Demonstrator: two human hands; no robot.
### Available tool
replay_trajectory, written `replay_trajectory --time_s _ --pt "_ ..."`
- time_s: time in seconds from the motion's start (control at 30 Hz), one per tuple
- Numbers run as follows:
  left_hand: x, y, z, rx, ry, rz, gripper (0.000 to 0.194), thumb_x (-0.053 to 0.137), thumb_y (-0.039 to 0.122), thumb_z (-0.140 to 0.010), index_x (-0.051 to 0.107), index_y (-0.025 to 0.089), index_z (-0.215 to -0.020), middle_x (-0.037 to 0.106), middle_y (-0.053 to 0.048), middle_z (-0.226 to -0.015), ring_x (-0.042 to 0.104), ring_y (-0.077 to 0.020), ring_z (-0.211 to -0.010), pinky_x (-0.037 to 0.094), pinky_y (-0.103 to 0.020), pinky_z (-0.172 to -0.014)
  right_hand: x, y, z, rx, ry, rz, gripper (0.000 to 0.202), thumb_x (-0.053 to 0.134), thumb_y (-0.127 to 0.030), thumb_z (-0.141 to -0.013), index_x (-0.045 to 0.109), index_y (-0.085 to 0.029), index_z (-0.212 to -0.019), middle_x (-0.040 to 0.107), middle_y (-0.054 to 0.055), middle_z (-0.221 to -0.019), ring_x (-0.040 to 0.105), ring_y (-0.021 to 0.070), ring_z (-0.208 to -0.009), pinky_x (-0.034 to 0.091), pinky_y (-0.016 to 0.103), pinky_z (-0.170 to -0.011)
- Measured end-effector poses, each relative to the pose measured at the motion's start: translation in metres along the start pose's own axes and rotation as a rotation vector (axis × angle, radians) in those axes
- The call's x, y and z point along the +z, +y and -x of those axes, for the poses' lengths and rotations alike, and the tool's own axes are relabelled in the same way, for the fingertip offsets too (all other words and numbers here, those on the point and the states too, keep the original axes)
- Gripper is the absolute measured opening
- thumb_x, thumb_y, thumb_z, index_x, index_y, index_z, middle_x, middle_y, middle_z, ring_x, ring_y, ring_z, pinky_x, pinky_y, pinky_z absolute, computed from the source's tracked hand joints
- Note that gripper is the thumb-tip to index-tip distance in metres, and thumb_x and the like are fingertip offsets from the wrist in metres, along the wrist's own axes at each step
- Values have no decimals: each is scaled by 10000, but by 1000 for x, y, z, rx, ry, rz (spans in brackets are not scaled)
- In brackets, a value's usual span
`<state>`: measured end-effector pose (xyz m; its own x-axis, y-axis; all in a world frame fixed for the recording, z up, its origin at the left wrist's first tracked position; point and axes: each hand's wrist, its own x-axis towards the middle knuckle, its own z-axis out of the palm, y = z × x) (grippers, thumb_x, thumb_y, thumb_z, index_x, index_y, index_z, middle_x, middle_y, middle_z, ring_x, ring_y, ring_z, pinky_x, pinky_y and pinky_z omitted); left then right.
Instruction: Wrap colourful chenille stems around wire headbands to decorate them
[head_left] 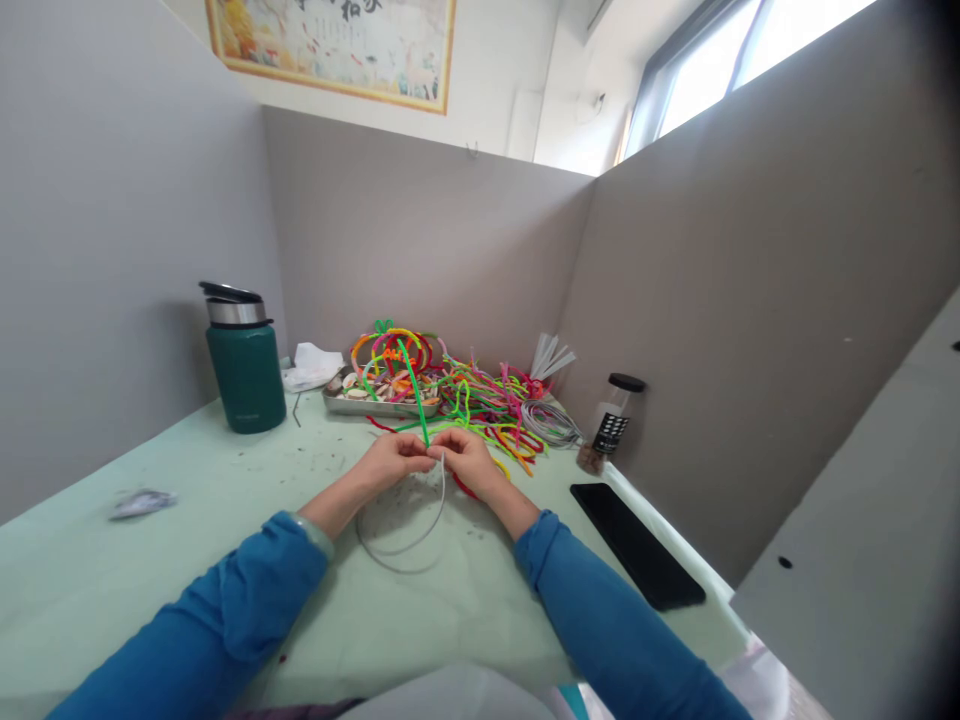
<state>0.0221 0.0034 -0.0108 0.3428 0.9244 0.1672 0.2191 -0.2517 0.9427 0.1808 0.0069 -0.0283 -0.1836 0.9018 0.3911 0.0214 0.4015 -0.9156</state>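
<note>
My left hand and my right hand meet at the fingertips over the pale green table. Between them they pinch a green pipe cleaner that sticks up and away toward the back, together with one end of a thin grey wire hoop. The hoop curves down toward me and lies on the table between my blue sleeves. A red pipe cleaner shows just under my right hand.
A pile of coloured pipe cleaners and a metal tray sit behind my hands. A green flask stands left, a black phone right, a small jar and coiled wire near the right partition.
</note>
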Motion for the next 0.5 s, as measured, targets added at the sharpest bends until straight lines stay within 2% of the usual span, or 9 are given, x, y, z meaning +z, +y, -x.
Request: replay_trajectory --time_s 0.1,0.23,0.37,0.5 --pt "1 4 2 7 40 -42 262 713 388 -572 584 160 -553 475 53 -417 316 -58 -390 214 -206 -393 0 -1 1 -7 -9 24 196 655 -346 -694 593 -164 -654 504 -35 -521 412 81 -450 330 208 -434" --pt "-1 2 2 8 30 -47 297 691 430 -607 590 153 -569 490 39 -440 327 -63 -402 221 -211 -407 -2 -2 2 -16 -18 40 223 580 -362 -768 597 -164 -666 498 -26 -531 423 83 -455 318 202 -427" --pt "-6 -5 1 -12 26 -10 339 651 473 -657 606 142 -600 396 56 -399 308 -65 -395 203 -215 -419 -3 1 2 -9 -38 27 178 598 -343 -752 634 -170 -770 528 -24 -560 439 88 -460 334 205 -433" --pt "-7 -6 0 -50 17 28 345 649 475 -659 611 136 -610 393 54 -390 291 -60 -386 183 -217 -422 -4 5 2 6 -65 -1 164 604 -298 -732 646 -174 -831 550 -21 -591 438 86 -457 341 209 -435"
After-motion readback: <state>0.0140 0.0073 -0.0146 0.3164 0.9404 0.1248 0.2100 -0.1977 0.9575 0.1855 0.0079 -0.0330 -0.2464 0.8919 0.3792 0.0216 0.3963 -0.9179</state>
